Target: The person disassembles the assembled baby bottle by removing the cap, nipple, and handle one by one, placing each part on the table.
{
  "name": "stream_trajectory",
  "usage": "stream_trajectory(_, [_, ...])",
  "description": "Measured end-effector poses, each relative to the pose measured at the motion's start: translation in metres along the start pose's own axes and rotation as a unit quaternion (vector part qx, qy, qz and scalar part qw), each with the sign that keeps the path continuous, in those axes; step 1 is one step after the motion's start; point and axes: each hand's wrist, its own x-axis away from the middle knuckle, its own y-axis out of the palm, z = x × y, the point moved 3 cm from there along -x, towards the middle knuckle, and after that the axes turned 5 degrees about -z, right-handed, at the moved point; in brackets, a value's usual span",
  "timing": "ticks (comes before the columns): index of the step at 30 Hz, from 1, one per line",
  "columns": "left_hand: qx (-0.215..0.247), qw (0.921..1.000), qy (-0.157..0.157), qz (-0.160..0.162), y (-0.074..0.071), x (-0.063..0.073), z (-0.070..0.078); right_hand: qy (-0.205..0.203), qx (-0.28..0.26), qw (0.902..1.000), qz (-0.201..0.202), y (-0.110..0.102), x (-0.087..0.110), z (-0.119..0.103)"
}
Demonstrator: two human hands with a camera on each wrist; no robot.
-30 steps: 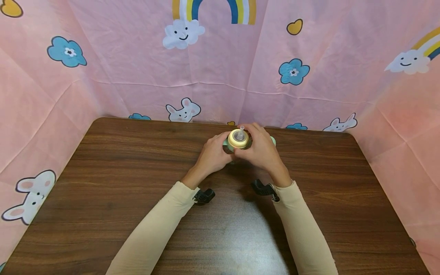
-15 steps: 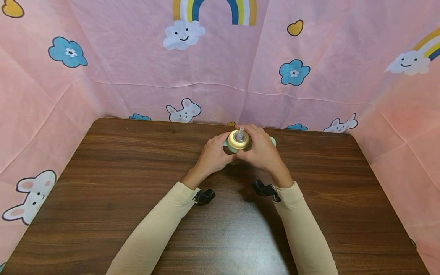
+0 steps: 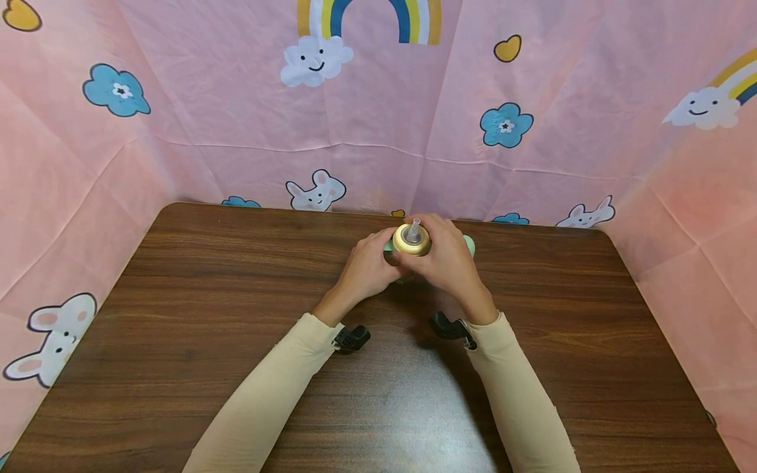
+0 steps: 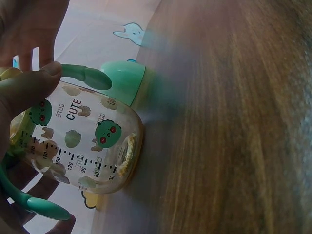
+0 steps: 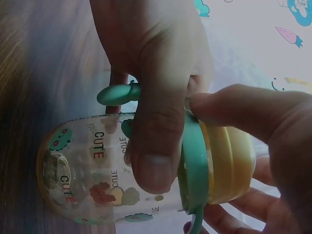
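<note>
A dark-brown wood-grain table [image 3: 236,295] spreads beneath both hands; pink fabric [image 3: 225,85] printed with rainbows and rabbits hangs beyond and to either side. Upright between the hands is a clear, printed bottle [image 5: 97,165] with green handles [image 4: 48,208]: the left hand [image 3: 369,263] grips its body, the right hand [image 3: 449,256] its rounded yellow collar [image 5: 231,165]. Just past the right hand, a mint-green domed cap [image 4: 127,80] is partly hidden. Whether the bottle touches the table is unclear.

A bottle [image 3: 407,247] is standing on the worktop [image 3: 236,309] between left grip [image 3: 368,266] and right grip [image 3: 447,255], a cap [image 4: 123,84] right of it, cloth [image 3: 384,108] hanging behind.
</note>
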Motion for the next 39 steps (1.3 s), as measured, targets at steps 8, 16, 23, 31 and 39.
stream_trajectory(8, [-0.003, 1.0, 0.004, 0.002, 0.0002, -0.001, -0.0011, -0.012, -0.009, 0.9999, -0.005, -0.0012, -0.0011, 0.0022])
stream_trajectory(16, [-0.002, 0.9999, 0.01, 0.008, -0.0003, -0.001, -0.0015, 0.003, -0.016, 0.9992, -0.036, -0.003, -0.0022, 0.0059])
stream_trajectory(23, [-0.005, 0.9999, 0.007, 0.009, -0.0003, -0.0012, -0.0013, 0.007, -0.014, 0.9982, -0.058, -0.0047, -0.0023, 0.0058])
stream_trajectory(31, [-0.001, 1.0, -0.002, 0.006, 0.0006, -0.0011, -0.0024, 0.046, 0.023, 0.9985, -0.017, 0.0025, -0.0006, 0.0065])
stream_trajectory(39, [0.001, 1.0, -0.001, 0.005, 0.0019, -0.001, -0.0032, 0.054, 0.038, 0.9978, 0.003, 0.0032, 0.0013, 0.0085])
